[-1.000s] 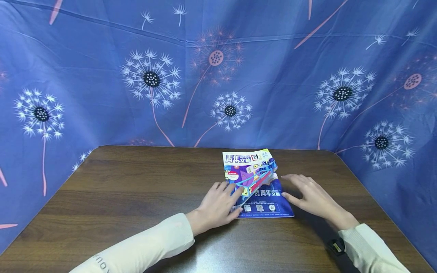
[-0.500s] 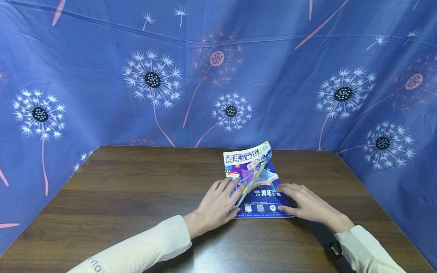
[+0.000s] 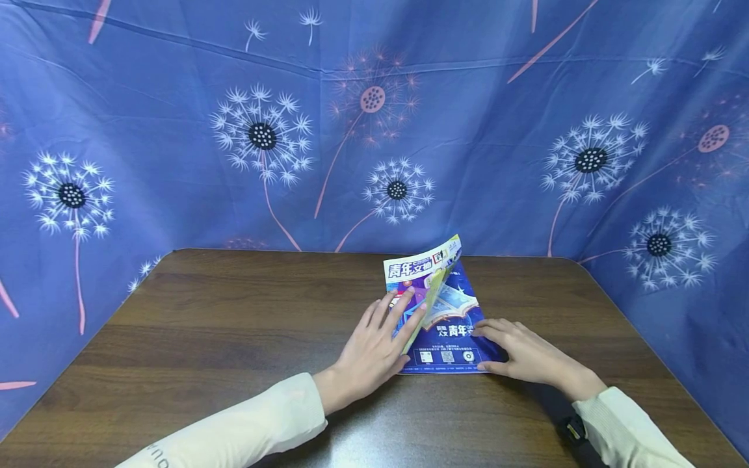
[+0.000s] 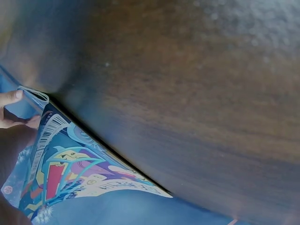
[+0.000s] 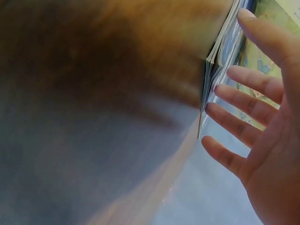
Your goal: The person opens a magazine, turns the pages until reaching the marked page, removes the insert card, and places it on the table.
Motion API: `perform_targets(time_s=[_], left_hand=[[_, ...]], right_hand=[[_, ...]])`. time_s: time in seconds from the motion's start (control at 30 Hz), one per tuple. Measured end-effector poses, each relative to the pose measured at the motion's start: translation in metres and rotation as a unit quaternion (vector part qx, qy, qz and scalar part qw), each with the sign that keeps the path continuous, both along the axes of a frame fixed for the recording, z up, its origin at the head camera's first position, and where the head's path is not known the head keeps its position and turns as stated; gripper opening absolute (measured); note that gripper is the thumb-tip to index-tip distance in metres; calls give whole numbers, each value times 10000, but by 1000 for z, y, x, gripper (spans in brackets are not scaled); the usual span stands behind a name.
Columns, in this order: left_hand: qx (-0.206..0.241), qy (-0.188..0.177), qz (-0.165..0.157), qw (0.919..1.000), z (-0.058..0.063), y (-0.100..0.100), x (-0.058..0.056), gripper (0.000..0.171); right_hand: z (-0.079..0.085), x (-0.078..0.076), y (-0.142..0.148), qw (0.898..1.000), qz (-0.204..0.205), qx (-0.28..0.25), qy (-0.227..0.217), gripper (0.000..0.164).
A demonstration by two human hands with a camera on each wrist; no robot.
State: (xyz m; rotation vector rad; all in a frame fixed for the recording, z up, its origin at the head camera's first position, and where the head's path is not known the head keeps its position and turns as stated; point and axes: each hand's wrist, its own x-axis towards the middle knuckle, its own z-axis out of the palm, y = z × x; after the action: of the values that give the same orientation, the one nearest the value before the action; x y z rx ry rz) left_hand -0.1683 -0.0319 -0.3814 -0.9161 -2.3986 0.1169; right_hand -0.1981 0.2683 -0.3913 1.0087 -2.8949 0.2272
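A colourful magazine (image 3: 406,270) lies on the table, its illustrated cover raised and bent in a diagonal fold. To the right of the fold shows a dark blue page (image 3: 450,341) with white lettering and a pictured open book. My left hand (image 3: 371,351) rests on the cover with fingers spread, its thumb by the lower edge. At the right edge my right hand (image 3: 523,354) touches the blue page with fingertips and thumb. In the right wrist view the fingers of the right hand (image 5: 262,117) are extended along the edges of the magazine's pages (image 5: 215,61).
A brown wooden table (image 3: 234,318) extends around the magazine. Behind it hangs a blue dandelion-print cloth (image 3: 468,130). A small black device (image 3: 575,428) sits by the right cuff.
The bent cover has lifted and shifted left, uncovering more of the blue page. My right hand has moved left from beside the magazine onto its edge. My left fingers have spread.
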Motion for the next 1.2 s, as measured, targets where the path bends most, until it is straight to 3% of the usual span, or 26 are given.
perform_targets(time_s=[0.23, 0.47, 0.8, 1.03, 1.2], left_hand=[[-168, 275, 67, 9995, -2, -2, 1, 91], [-530, 617, 352, 9961, -2, -4, 4, 77], [-910, 435, 456, 9939, -1, -7, 5, 65], [-684, 759, 284, 9944, -4, -7, 4, 52], [-569, 699, 233, 9957, -5, -8, 3, 39]], right_hand=[[1, 1, 0, 9998, -86, 49, -181, 58], [3, 2, 1, 9994, -123, 101, -318, 61], [5, 2, 2, 9991, -136, 143, -365, 59], [7, 1, 2, 9991, -135, 169, -368, 56], [9, 2, 1, 9987, -220, 190, -422, 54]])
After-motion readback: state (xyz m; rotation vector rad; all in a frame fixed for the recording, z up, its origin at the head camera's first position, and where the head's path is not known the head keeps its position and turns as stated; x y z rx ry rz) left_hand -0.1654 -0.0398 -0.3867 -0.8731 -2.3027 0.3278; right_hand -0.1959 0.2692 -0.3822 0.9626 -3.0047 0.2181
